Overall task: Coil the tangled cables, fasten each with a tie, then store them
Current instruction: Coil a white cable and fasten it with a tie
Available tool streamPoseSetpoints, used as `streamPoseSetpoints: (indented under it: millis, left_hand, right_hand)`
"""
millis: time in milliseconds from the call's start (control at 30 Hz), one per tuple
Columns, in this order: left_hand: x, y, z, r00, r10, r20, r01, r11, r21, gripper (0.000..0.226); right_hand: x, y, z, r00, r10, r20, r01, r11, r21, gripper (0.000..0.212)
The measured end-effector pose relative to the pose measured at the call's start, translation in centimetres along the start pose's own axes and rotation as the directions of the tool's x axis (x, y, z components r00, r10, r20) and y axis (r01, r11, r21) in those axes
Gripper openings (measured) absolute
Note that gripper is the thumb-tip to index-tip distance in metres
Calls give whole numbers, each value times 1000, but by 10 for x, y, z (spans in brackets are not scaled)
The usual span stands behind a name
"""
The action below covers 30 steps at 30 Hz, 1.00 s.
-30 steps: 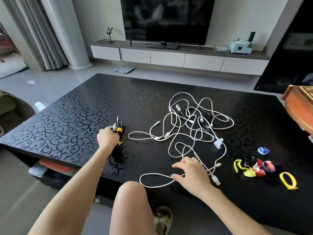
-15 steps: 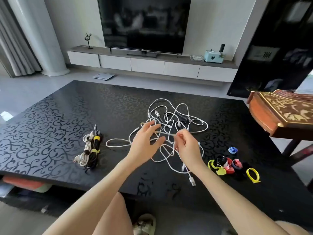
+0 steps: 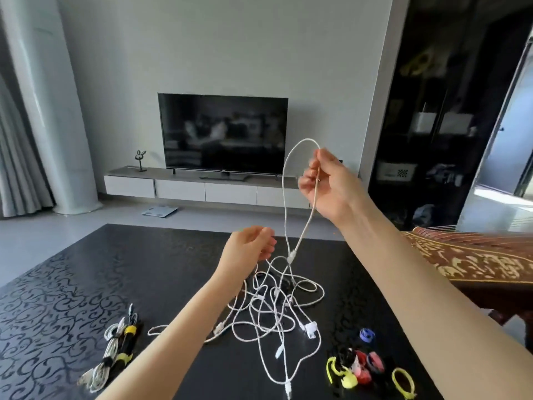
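I take the black patterned table (image 3: 86, 284) first, since all the work lies on it; its left half and far side are bare, while a carved wooden box (image 3: 476, 264) stands close along the right edge, so I judge the free room for sweeping a cable lies upward and to the left; in the middle sits the heap of white cables (image 3: 274, 307), loops crossing over each other, plugs scattered through it; the right hand (image 3: 326, 183) is raised well above the table and pinches one cable (image 3: 285, 197), whose loop arcs over the fingers and whose two runs hang down into the heap; the left hand (image 3: 248, 249) hovers low at the heap's top with fingers curled, well apart from the right, and I cannot tell whether it grips a strand; I read the step as freeing one cable from the tangle, before any coiling; the next move calls for a slow pull upward while the left hand holds the rest down, or the whole heap will lift; a finished bundle (image 3: 118, 353) with yellow bands lies near the front left; the coloured ties (image 3: 360, 368) wait near the front right, just beside the heap's outer loop.
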<state>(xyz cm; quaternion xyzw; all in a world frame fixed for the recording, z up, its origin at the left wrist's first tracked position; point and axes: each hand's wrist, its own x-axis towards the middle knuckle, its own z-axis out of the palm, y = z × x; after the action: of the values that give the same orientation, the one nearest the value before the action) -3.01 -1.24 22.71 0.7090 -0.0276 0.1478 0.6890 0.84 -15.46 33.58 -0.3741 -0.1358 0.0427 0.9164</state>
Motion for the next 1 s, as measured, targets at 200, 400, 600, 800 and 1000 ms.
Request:
streamPoseSetpoints:
  millis: [200,400,600,800,1000]
  left_hand:
    - [37,48,15,998,55,15,-56,997,50,15]
    - [57,70,21,1000,25,0,-25,998,59,21]
    - [39,72,20,999,18,49,-17,1000,-19,23]
    - [2,70,41,970,7,244,-14,1000,27,32]
    - [-10,61,22,987,155,49,-162,964,212,21]
  right_hand:
    - [15,-89,82,948,-243,207,235,970,63,20]
    - [10,-82,68,959,-271,85,283,932,-226,22]
    - [-4,-35,-1,992,-113,-54,77,891,-448,19]
    - [-16,9,-22,990,47,-132,-91,932,-350,10]
    - [-30,16,-32,980,-122,-156,-31,684,-729,11]
